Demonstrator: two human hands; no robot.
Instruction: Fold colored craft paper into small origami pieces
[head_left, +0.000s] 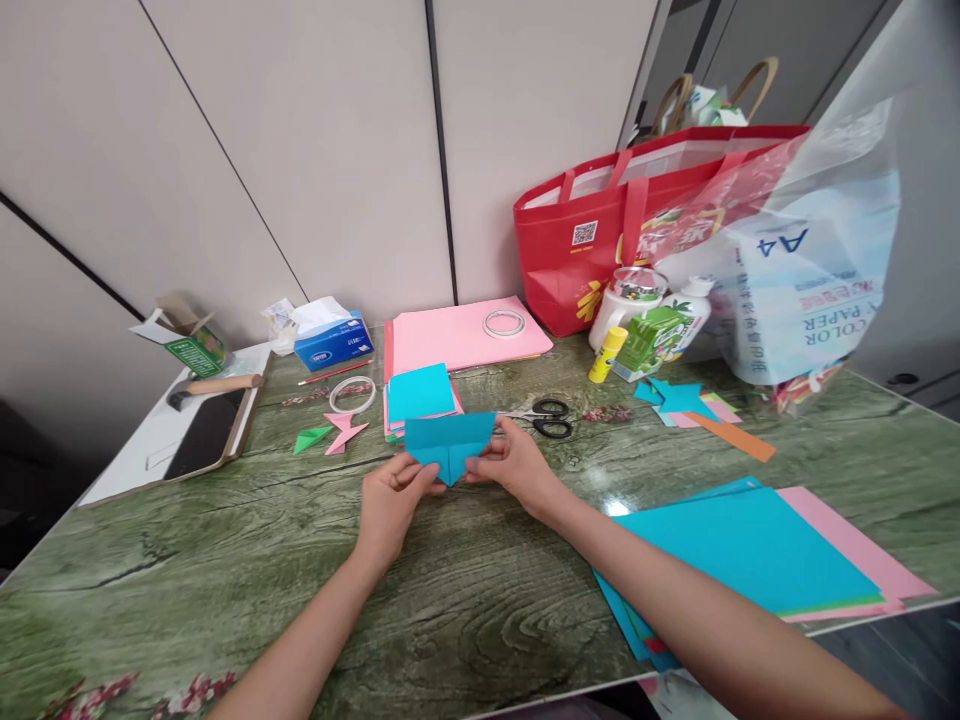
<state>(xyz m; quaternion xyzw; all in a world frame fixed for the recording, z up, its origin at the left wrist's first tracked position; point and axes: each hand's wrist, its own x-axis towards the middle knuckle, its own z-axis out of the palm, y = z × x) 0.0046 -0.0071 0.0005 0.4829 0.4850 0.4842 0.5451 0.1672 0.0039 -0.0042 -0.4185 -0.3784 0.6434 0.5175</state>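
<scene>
A folded piece of blue paper (450, 435) is held up between both hands, above the middle of the table. Its lower corners are folded in to a point at the bottom, with a crease down the centre. My left hand (394, 500) pinches its lower left side, thumb in front. On the lower right side, my right hand (517, 465) grips it with thumb and fingers. Just behind it lies a stack of square papers (421, 393), blue on top. Scissors (551, 418) with black handles rest beyond my right hand, their blades partly hidden.
Large coloured sheets (742, 550) lie at the right under my forearm. Pink and green folded pieces (345, 433) and a tape roll (352, 395) are at the left. A glue stick (608, 355), a green carton (651, 342), a red bag (559, 270) and a tissue box (334, 342) stand behind.
</scene>
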